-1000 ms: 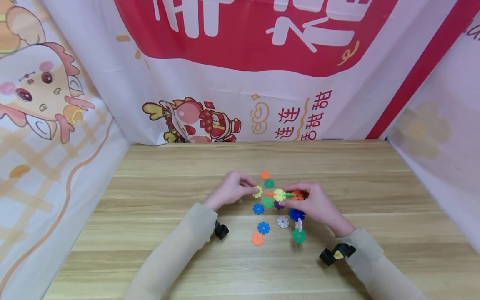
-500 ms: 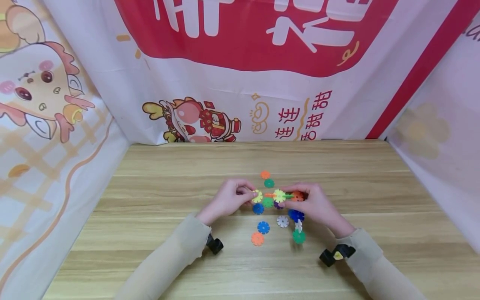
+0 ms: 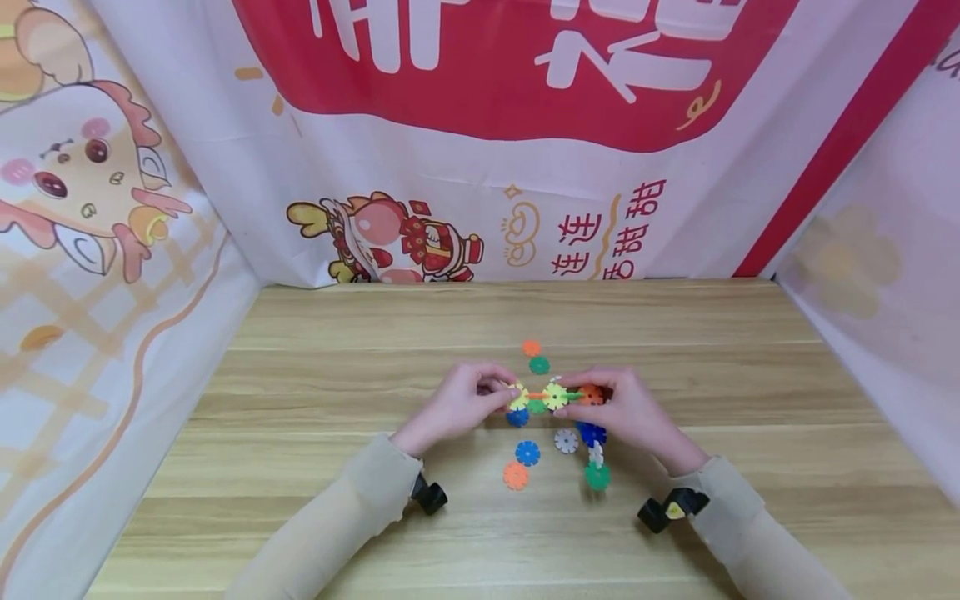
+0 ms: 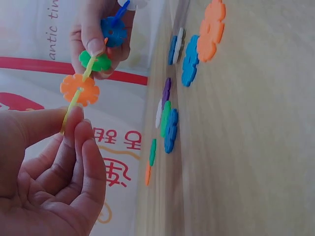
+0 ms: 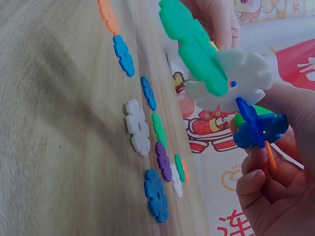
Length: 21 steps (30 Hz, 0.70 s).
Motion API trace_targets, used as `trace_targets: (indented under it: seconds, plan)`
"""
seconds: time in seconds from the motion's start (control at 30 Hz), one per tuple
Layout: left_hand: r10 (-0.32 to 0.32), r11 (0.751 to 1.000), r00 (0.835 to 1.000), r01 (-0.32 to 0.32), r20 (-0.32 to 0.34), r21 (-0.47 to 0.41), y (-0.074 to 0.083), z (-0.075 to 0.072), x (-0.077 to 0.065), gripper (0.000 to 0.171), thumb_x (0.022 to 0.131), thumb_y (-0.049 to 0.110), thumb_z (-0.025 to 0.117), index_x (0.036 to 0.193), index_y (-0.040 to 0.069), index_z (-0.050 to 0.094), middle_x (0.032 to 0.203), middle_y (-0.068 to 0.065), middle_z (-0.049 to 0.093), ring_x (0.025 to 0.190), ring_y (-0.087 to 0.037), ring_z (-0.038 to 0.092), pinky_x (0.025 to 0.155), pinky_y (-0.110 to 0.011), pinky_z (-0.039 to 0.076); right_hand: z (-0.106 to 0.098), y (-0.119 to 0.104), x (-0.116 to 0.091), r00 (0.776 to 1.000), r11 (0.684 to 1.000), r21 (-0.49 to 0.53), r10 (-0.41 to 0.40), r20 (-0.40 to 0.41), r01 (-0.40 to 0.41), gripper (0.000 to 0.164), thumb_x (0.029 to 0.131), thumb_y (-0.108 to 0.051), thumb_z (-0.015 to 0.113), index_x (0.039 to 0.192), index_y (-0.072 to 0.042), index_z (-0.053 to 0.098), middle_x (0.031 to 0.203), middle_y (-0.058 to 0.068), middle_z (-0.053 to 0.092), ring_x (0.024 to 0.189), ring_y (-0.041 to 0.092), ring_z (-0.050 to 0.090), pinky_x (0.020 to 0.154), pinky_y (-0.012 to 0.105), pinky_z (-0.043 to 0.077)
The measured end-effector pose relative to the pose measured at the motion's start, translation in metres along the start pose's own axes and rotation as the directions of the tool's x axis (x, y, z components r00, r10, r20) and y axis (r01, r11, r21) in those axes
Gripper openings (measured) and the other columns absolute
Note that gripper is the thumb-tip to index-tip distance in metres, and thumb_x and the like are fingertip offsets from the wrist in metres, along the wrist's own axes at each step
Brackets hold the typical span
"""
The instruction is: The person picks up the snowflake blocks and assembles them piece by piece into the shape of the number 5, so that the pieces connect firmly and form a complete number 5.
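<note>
My left hand (image 3: 461, 404) pinches a yellow snowflake-shaped building disc (image 4: 70, 113) between thumb and index finger. The disc meets the notched rim of an orange disc (image 4: 81, 88) at the near end of a chain of interlocked discs. My right hand (image 3: 630, 408) grips that chain above the table, partly covering it. Along it come another yellow disc (image 3: 555, 397), a green disc (image 4: 101, 63) and a second orange disc (image 3: 591, 394). A branch with blue discs (image 5: 261, 130), a white disc (image 5: 251, 73) and a green disc (image 5: 194, 46) hangs toward me.
Loose discs lie flat on the wooden table (image 3: 337, 508) under and between the hands: blue (image 3: 527, 453), orange (image 3: 516, 476), white (image 3: 566, 441), purple (image 5: 163, 161) and several others. Printed cloth walls (image 3: 480, 208) stand behind and at both sides.
My left hand has come toward me, turning the yellow disc and bringing it against the chain's orange disc. The right hand and its chain have shifted only slightly.
</note>
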<state>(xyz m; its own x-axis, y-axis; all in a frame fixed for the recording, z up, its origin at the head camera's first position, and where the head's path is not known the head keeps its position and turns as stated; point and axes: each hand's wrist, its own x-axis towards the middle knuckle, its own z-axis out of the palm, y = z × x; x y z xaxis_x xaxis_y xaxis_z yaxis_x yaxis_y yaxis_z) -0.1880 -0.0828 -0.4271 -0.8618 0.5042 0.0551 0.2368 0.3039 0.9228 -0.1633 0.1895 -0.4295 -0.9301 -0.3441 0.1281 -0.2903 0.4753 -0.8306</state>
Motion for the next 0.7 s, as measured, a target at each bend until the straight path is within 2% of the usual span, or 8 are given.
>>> trace_targets:
  seconds: [0.1, 0.4, 0.63, 0.7]
  plan:
    - [0.009, 1.0, 1.0, -0.009, 0.001, 0.016, -0.0002, 0.0017, 0.0001, 0.011, 0.098, 0.011, 0.069, 0.107, 0.005, 0.073, 0.082, 0.002, 0.071, 0.08, -0.035, 0.069, 0.066, -0.034, 0.057, -0.0005, 0.0003, 0.0002, 1.0, 1.0, -0.007, -0.004, 0.007, 0.004, 0.035, 0.083, -0.035, 0.087, 0.114, -0.022, 0.078, 0.111, -0.003, 0.073, 0.083, 0.021, 0.064, 0.067, 0.029, 0.055]
    - [0.007, 1.0, 1.0, -0.007, -0.013, 0.01, 0.0015, 0.0041, -0.0009, 0.008, 0.098, 0.009, 0.069, 0.105, 0.006, 0.073, 0.082, 0.002, 0.07, 0.079, -0.033, 0.067, 0.063, -0.028, 0.054, 0.0002, -0.0015, 0.0002, 0.999, 0.998, -0.033, -0.047, 0.01, 0.048, 0.032, 0.084, -0.029, 0.087, 0.113, -0.02, 0.078, 0.108, -0.003, 0.073, 0.074, 0.019, 0.062, 0.058, 0.028, 0.053]
    - [0.026, 1.0, 1.0, -0.026, -0.002, -0.01, 0.0004, 0.008, -0.0028, 0.005, 0.098, 0.008, 0.069, 0.101, 0.006, 0.072, 0.08, 0.001, 0.07, 0.078, -0.034, 0.066, 0.06, -0.024, 0.05, 0.0023, -0.0009, 0.0007, 0.998, 0.998, -0.031, -0.061, 0.017, 0.061, 0.032, 0.084, -0.027, 0.087, 0.113, -0.018, 0.078, 0.111, -0.002, 0.073, 0.079, 0.018, 0.064, 0.062, 0.028, 0.055]
    - [0.023, 1.0, 1.0, -0.023, -0.004, -0.021, -0.0001, 0.009, -0.0031, 0.005, 0.098, 0.008, 0.069, 0.101, 0.006, 0.072, 0.081, 0.001, 0.07, 0.078, -0.036, 0.066, 0.06, -0.024, 0.05, 0.0023, -0.0012, 0.0011, 0.998, 0.998, -0.026, -0.057, 0.013, 0.058, 0.032, 0.084, -0.027, 0.087, 0.114, -0.018, 0.078, 0.112, -0.001, 0.073, 0.077, 0.018, 0.063, 0.06, 0.027, 0.054]
